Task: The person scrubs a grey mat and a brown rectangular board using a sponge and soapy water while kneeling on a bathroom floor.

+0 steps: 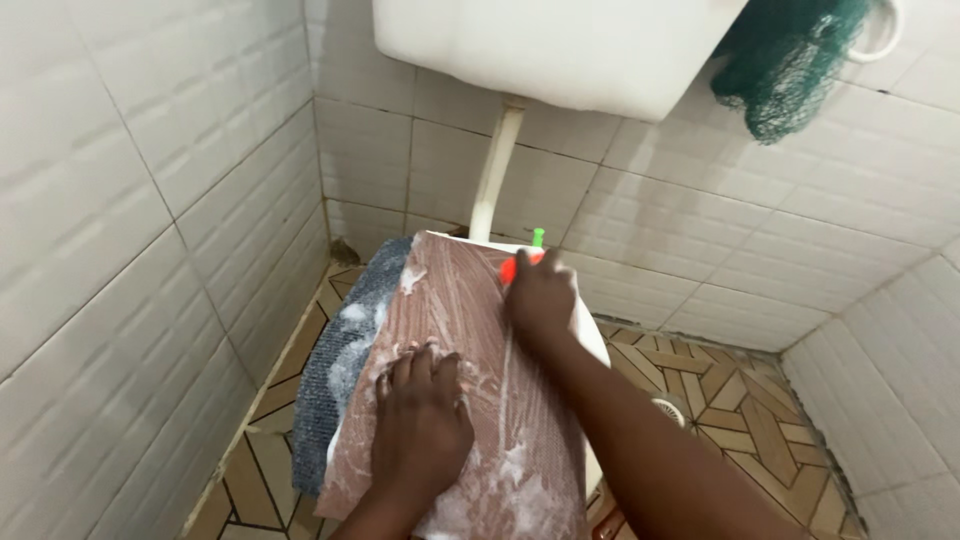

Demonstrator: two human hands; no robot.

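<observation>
A brown ribbed mat, wet and streaked with white soap foam, lies over a white toilet lid. My left hand presses flat on the mat near its lower middle, fingers spread. My right hand is closed around an orange and green brush at the mat's far right corner; only the brush's orange body and green tip show past the fingers. A dark grey-blue fuzzy mat with foam on it hangs under the brown one on the left.
A white cistern hangs on the tiled back wall, with a white pipe running down behind the toilet. A green net sponge hangs at upper right. White tiled walls close in on both sides. The patterned brown floor has a round drain.
</observation>
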